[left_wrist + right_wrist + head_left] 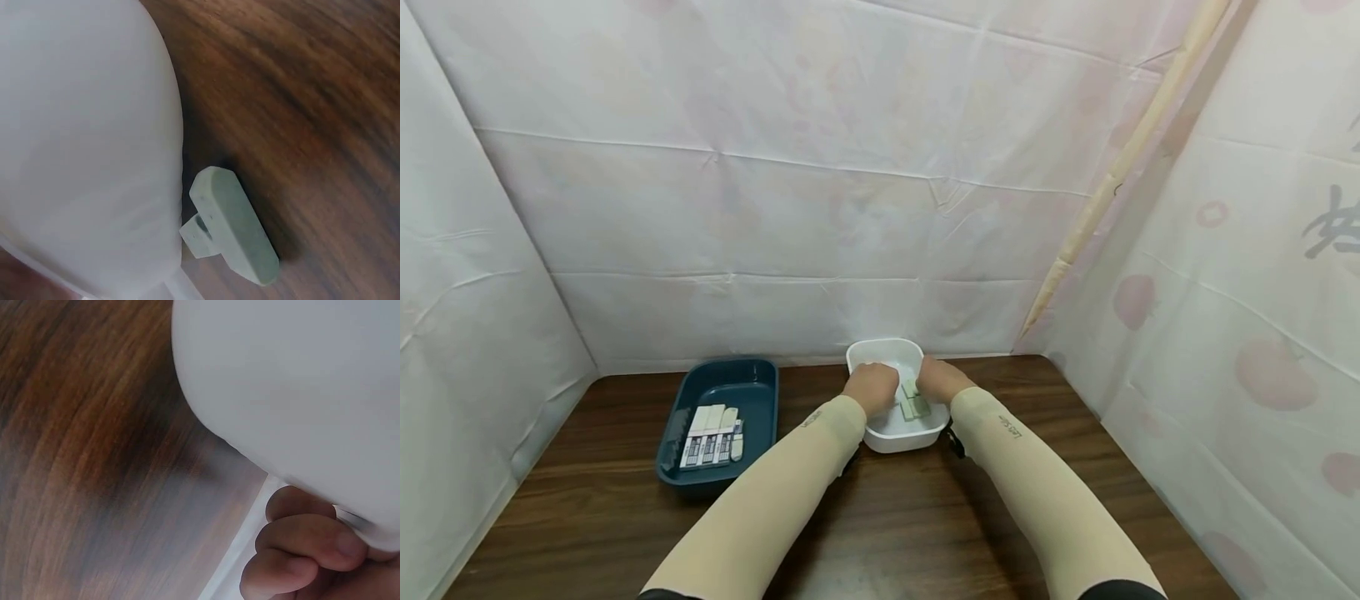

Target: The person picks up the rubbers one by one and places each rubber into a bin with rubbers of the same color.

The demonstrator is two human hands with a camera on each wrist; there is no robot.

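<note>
both hands reached into a white basin (891, 433) that stood on a dark wooden table (887, 533), near its far edge, in front of the pale sheeting backdrop (790, 208). left hand (871, 388) rested over the basin's left rim, knuckles up, fingers curled downward inside; could not tell whether anything was pinched under them. right hand (942, 380) lay over the right rim, fingers bent down toward a small cluster of pale greenish rectangular blocks (913, 403) lying in the basin between the two hands; appeared to touch or pinch the nearest block, though the grip itself was hidden in the head view. seen from the right wrist, only curled fingertips (300, 550) beside the basin's white outer wall (294, 387), close against its rim, with wood grain beneath. seen from the left wrist, the basin's rounded white side (81, 144) filled the left of the frame, and a grey-green clip-like piece (234, 228) on a small white bracket lay beside it over the tabletop; no fingers visible there. both forearms covered in beige sleeves (790, 492). to the left, well apart from the basin, sat a dark blue tray (760, 392) holding a row of similar blocks (711, 435), some plain and pale, some with dark printed wrappers, laid side by side near the tray's front. a pale wooden pole (1120, 167) leaned along the right corner of the backdrop.
</note>
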